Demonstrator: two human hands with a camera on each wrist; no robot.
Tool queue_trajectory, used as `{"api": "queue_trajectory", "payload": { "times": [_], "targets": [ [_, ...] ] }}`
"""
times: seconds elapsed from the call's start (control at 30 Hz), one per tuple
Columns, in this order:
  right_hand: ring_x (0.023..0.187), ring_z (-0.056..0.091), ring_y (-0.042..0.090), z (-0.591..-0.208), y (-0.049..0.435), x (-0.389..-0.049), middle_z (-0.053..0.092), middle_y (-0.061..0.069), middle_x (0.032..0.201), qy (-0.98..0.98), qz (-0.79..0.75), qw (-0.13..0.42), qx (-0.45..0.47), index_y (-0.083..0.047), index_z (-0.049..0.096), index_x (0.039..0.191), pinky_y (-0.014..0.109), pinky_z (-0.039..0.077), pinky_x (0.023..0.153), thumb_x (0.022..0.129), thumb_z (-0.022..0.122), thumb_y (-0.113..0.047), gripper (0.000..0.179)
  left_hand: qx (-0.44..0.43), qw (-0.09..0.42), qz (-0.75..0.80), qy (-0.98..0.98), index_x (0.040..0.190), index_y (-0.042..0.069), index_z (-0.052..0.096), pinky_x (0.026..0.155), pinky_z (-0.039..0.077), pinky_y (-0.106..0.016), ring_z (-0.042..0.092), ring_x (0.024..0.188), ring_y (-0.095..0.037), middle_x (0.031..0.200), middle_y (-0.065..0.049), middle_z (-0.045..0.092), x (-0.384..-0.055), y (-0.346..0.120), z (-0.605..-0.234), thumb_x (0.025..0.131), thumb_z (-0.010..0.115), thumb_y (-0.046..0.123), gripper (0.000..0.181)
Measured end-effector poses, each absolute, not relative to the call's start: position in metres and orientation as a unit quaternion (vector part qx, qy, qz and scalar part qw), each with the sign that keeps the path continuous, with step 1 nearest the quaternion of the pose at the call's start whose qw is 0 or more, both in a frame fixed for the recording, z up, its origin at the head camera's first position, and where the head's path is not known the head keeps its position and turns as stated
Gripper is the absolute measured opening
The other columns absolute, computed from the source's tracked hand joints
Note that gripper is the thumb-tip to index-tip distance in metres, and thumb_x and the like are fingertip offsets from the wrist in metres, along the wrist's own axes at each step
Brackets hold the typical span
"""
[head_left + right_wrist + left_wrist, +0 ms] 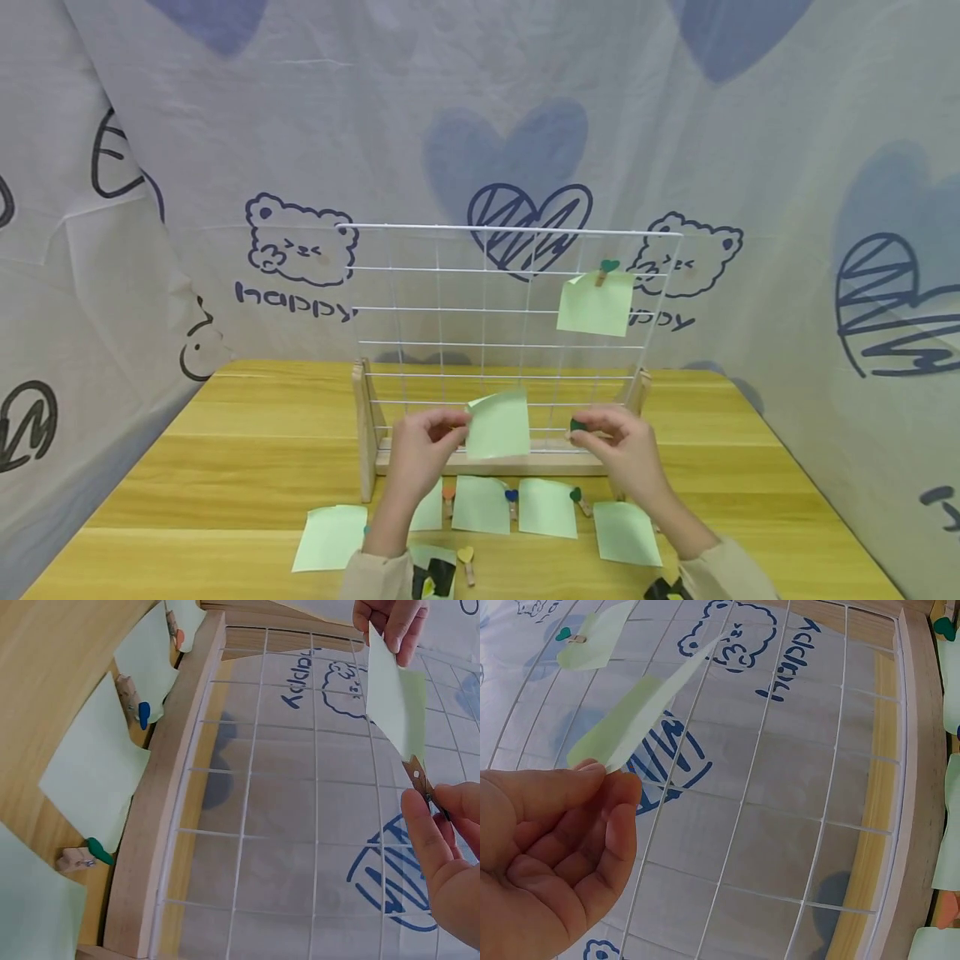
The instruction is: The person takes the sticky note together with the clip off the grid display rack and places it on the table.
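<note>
Between thumb and fingers my left hand (423, 454) pinches a pale green sticky note (498, 425) by its left edge, held up before the white wire grid (442, 343). To the right of it, my right hand (622, 446) pinches a small wooden clothespin (417, 777) with a green heart on it. In the head view the clothespin is apart from the note. Another green note (595, 308) hangs at the grid's upper right under a clothespin with a green heart (609, 267).
The grid stands in a wooden base (495, 464) on a wooden table (187, 467). Several green notes (547, 508) lie in front, with heart clothespins in orange (448, 496), blue (512, 497) and yellow (467, 557) among them. A printed cloth (360, 125) hangs behind.
</note>
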State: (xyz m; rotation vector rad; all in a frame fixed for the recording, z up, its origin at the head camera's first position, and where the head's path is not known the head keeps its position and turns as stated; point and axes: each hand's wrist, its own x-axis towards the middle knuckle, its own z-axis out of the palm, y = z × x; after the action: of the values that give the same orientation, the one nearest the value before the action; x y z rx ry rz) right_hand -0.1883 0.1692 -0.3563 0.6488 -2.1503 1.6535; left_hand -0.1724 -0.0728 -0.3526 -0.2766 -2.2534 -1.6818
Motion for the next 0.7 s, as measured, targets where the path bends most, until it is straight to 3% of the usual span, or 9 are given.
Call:
{"api": "queue_trajectory", "payload": {
  "times": [0.37, 0.7],
  "targets": [
    [0.072, 0.060, 0.007, -0.372, 0.176, -0.184, 0.059, 0.020, 0.083, -0.762, 0.587, 0.129, 0.241, 0.012, 0.061, 0.088, 0.025, 0.052, 0.062, 0.072, 0.066, 0.010, 0.017, -0.115, 0.119, -0.581, -0.797, 0.085, -0.001, 0.067, 0.056, 0.048, -0.022, 0.058, 0.065, -0.017, 0.078, -0.009, 0.064, -0.168, -0.077, -0.357, 0.078, 0.064, -0.003, 0.008],
    [0.066, 0.062, 0.013, -0.384, 0.181, -0.181, 0.058, 0.028, 0.091, -0.761, 0.603, 0.027, 0.238, 0.017, 0.056, 0.091, 0.028, 0.052, 0.061, 0.075, 0.064, 0.009, 0.020, -0.144, 0.064, -0.572, -0.805, 0.086, -0.001, 0.067, 0.054, 0.049, -0.028, 0.058, 0.063, -0.019, 0.079, -0.010, 0.064, -0.168, -0.080, -0.362, 0.078, 0.063, -0.006, 0.010]
  ]
}}
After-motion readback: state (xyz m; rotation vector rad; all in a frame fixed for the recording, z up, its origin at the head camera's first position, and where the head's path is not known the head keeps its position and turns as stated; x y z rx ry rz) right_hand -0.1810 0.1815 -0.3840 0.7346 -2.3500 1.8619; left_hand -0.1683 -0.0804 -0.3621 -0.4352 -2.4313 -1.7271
